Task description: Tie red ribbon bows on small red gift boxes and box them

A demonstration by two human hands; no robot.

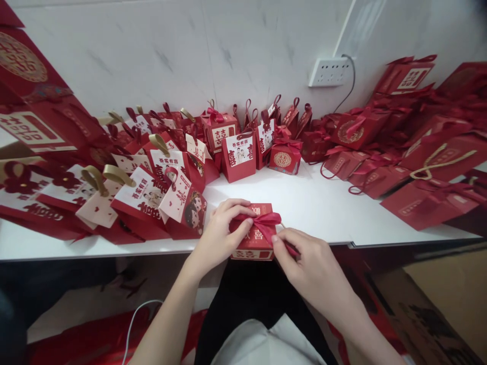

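A small red gift box (253, 254) with pale lettering sits at the front edge of the white table, below the middle of the view. On its top lies a red ribbon bow (267, 221). My left hand (227, 228) rests over the box's left side, its fingers closed on the left part of the ribbon. At the right, my right hand (300, 253) pinches the ribbon between thumb and forefinger beside the box's right edge. The fingertips of both hands partly cover the ribbon.
Red bags with looped handles (142, 195) crowd the left of the white table (315, 210). Ribboned red boxes (429, 203) are heaped at the right. A socket strip (329, 72) with a cable is on the wall. An open cardboard box (449, 284) stands below, right.
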